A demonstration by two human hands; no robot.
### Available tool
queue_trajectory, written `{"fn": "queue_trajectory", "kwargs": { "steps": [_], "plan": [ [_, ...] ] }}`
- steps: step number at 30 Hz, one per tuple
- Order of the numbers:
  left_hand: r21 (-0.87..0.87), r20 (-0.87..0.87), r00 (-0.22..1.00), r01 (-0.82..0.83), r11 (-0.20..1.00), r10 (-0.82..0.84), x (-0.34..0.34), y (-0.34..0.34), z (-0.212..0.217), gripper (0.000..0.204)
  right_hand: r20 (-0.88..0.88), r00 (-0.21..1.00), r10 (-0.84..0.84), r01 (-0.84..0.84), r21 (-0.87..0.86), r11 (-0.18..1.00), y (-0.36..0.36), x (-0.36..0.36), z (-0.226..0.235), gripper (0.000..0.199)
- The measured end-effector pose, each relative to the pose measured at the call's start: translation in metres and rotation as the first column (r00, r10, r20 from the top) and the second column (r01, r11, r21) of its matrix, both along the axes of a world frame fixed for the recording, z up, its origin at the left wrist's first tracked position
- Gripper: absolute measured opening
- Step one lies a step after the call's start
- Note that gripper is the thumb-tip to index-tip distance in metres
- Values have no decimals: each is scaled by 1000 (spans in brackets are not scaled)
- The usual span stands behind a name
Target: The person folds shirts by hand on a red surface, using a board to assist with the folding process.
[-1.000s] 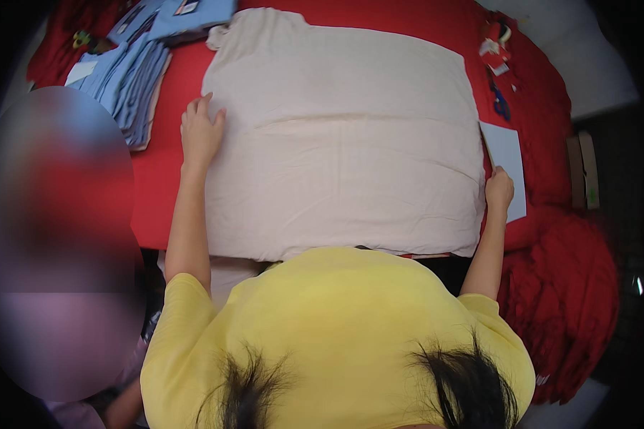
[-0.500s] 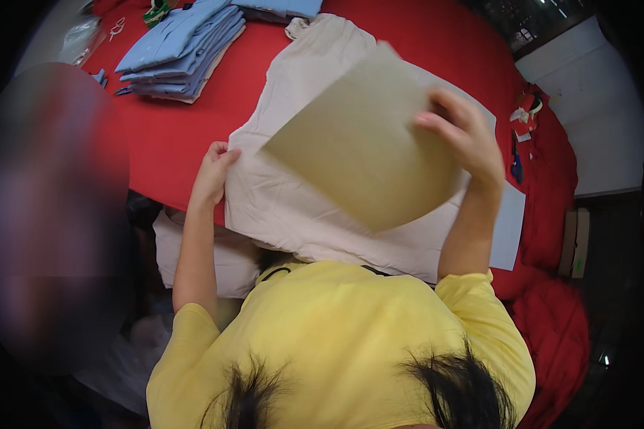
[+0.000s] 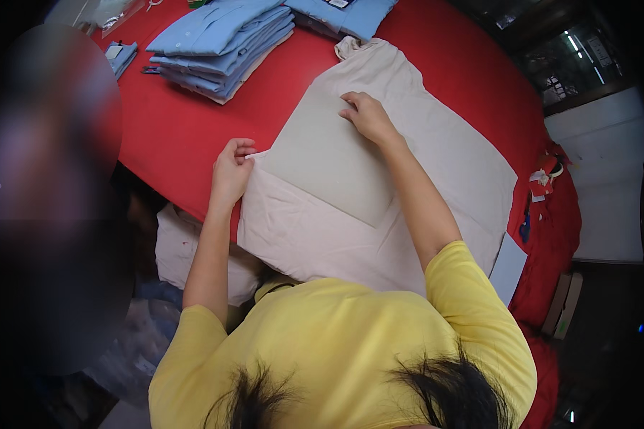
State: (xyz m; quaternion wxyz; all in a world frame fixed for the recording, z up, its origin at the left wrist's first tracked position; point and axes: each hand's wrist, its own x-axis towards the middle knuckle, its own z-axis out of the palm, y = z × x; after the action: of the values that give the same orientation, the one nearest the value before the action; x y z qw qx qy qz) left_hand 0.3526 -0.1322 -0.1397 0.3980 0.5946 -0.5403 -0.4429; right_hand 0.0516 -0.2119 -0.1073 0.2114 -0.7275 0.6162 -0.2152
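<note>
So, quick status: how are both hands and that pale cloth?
Left hand at the left edge of the pale cloth. Right hand at the grey sheet, which covers part of the cloth. Folded blue stack apart from both.

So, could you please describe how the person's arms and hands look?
Short, loose yellow sleeves cover the upper arms. Below them, the forearms are bare down to the wrists. The left hand and right hand are bare too.

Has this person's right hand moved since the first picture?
Yes: the right hand went left, closer to the blue stack, from the right edge of the pale cloth to over the gray card.
</note>
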Motion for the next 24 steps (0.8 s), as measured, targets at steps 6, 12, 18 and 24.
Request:
{"fn": "queue_trajectory", "kwargs": {
  "steps": [6,12,18,24],
  "plan": [
    [-444,579,814,273,853,40,-54,5,25,38,-51,996,-78,77,-16,997,13,6,-3,40],
    [-406,730,684,431,805,2,-109,1,1,59,-338,904,-262,177,-262,949,-3,2,13,52],
    [-364,778,628,471,803,-16,-124,-1,5,68,-216,758,-615,606,-116,787,-88,-110,12,57],
    [-373,770,638,462,804,-10,-113,8,-1,68,357,856,373,-445,144,884,5,-58,121,38]
  ]
}}
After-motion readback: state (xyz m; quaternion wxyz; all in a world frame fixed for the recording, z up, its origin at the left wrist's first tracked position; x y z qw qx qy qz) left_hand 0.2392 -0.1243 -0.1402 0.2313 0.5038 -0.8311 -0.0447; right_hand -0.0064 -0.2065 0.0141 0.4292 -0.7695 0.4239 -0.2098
